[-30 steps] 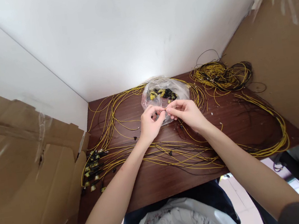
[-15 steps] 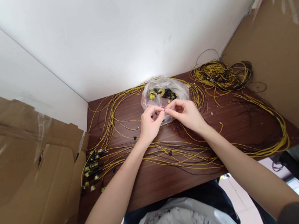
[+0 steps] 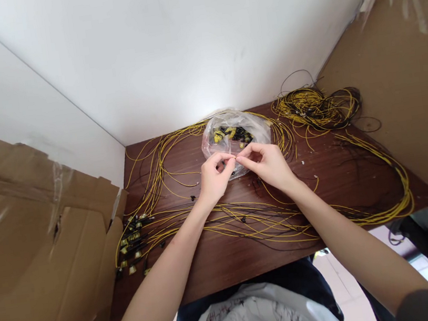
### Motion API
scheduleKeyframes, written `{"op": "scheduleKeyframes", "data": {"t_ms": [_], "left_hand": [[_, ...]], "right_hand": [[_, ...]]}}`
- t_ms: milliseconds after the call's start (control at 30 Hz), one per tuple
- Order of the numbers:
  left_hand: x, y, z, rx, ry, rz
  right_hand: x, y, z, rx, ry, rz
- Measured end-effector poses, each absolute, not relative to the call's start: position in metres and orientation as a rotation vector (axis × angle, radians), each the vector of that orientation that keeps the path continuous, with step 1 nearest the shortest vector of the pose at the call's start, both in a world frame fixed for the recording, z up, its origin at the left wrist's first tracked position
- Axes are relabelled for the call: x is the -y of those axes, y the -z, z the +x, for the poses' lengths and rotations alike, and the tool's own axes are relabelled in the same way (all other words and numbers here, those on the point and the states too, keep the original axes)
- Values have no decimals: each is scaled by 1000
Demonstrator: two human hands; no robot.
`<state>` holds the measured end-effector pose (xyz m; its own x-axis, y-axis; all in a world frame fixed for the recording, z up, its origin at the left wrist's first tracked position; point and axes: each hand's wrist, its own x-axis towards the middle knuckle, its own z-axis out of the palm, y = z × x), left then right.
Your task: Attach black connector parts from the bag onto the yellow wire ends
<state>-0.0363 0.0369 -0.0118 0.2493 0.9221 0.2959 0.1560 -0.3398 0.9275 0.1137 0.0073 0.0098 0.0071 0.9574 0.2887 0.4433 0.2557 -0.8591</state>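
Note:
My left hand (image 3: 217, 175) and my right hand (image 3: 264, 165) meet fingertip to fingertip over the near rim of a clear plastic bag (image 3: 260, 124). Both are pinched closed, thumb against forefinger. Whatever sits between the fingertips is too small to make out. Inside the bag lie small yellow and black connector parts (image 3: 234, 133). Below my forearms, a spread of yellow and black wires (image 3: 242, 223) crosses the table. Their left ends carry several black and yellow connectors (image 3: 132, 241).
A tangled heap of yellow and black wire (image 3: 314, 109) lies at the back right. Cardboard (image 3: 40, 259) walls the left side, and another cardboard sheet (image 3: 400, 102) the right. A white wall (image 3: 189, 41) stands behind the brown table (image 3: 230, 272). A white plastic bag (image 3: 260, 316) covers my lap.

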Motion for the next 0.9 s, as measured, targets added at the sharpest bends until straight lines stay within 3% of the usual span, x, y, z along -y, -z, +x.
{"op": "scheduleKeyframes", "data": {"t_ms": [467, 767, 900], "left_hand": [[-37, 13, -36, -1020, -1172, 1687], [-35, 10, -35, -1119, -1246, 1660], [-35, 9, -37, -1085, -1285, 1751]], "right_hand": [[-3, -14, 111, 1804, -348, -1327], [-3, -15, 110, 1851, -399, -1319], [-4, -13, 108, 1676, -659, -1334]]}}
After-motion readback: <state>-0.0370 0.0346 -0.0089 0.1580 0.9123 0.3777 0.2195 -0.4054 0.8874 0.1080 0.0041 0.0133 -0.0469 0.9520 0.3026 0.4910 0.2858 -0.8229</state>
